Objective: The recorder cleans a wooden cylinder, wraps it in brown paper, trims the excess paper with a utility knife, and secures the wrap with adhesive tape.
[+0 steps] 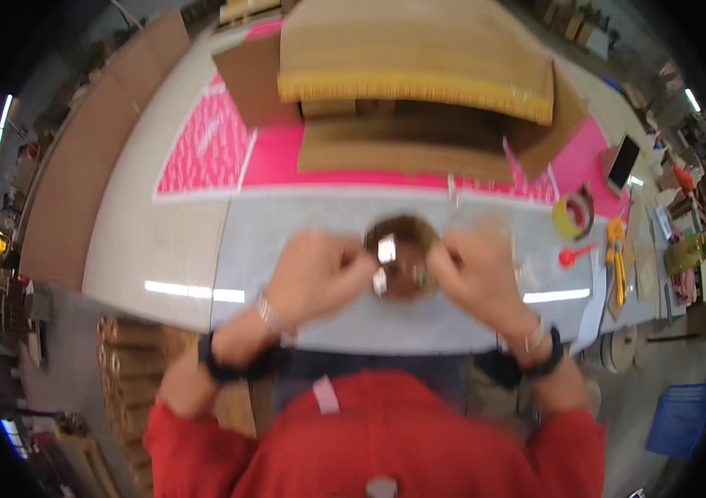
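Note:
Between my two hands, over the grey tabletop, is a shiny round brown object (403, 270), blurred, with bright reflections on its face; its exact kind I cannot make out. My left hand (317, 270) is closed, its thumb and fingers pinching the object's left edge. On the opposite edge my right hand (483, 274) grips in the same way, fingers curled in. Both hands are smeared by motion. Beyond them stands a large cardboard box (407, 153), its flaps spread and its front opening facing me.
The box rests on pink printed sheeting (274, 158). To the right lie a tape roll (573, 213), a small red scoop-like item (577, 255), a yellow-handled tool (617, 257) and a dark-screened phone (623, 162). The grey table's (303, 332) near edge runs before my body.

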`<state>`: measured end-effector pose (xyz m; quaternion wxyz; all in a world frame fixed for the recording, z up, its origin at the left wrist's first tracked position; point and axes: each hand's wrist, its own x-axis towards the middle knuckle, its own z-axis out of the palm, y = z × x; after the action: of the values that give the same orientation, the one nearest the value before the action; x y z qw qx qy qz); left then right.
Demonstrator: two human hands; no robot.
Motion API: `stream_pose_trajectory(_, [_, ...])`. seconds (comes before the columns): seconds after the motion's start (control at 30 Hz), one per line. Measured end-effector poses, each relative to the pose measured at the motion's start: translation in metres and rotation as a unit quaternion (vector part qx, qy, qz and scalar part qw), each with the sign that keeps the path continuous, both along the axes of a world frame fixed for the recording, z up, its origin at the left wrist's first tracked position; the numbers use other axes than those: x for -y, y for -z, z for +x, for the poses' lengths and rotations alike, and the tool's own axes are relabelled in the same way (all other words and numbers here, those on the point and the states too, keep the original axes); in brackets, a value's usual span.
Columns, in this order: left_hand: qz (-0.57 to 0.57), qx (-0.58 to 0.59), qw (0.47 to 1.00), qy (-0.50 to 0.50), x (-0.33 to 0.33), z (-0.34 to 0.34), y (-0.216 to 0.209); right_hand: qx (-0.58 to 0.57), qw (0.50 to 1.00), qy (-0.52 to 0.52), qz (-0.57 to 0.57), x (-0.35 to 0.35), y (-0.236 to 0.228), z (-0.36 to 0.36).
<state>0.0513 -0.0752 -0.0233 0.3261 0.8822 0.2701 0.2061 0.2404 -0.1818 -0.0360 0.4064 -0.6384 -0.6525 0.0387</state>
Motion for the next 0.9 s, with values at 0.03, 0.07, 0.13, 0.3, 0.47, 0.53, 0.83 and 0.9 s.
stream_pose_trajectory(0.03, [0.007,0.004,1.0,0.001,-0.011,0.006,-0.007,-0.03,0.999,0.021,0.015,0.007,-0.008,-0.003])
stream_pose_trajectory(0.07, [-0.048,0.017,0.999,-0.01,-0.009,0.007,-0.013,-0.035,0.999,0.024,0.004,0.009,-0.007,-0.002])
stream_pose_trajectory(0.13, [-0.108,0.021,0.993,-0.032,0.017,-0.01,-0.029,-0.05,0.998,0.043,-0.013,0.01,-0.023,-0.004])
stream_pose_trajectory(0.3, [-0.09,0.095,0.99,-0.052,-0.004,0.002,-0.053,-0.091,0.993,0.067,0.043,-0.008,-0.057,0.003])
stream_pose_trajectory(0.47, [-0.064,0.073,0.989,-0.108,-0.064,0.034,-0.035,-0.138,0.99,0.038,0.017,-0.04,-0.035,0.037])
stream_pose_trajectory(0.53, [-0.093,0.068,0.983,-0.145,-0.09,0.038,-0.008,-0.136,0.988,0.075,-0.008,-0.026,-0.024,0.035])
stream_pose_trajectory(0.83, [-0.085,0.042,0.976,-0.194,-0.176,0.065,0.082,-0.042,0.971,0.22,-0.082,0.072,0.063,0.067])
stream_pose_trajectory(0.9, [-0.14,-0.004,0.966,-0.216,-0.174,0.075,0.08,-0.068,0.962,0.24,-0.114,0.085,0.07,0.068])
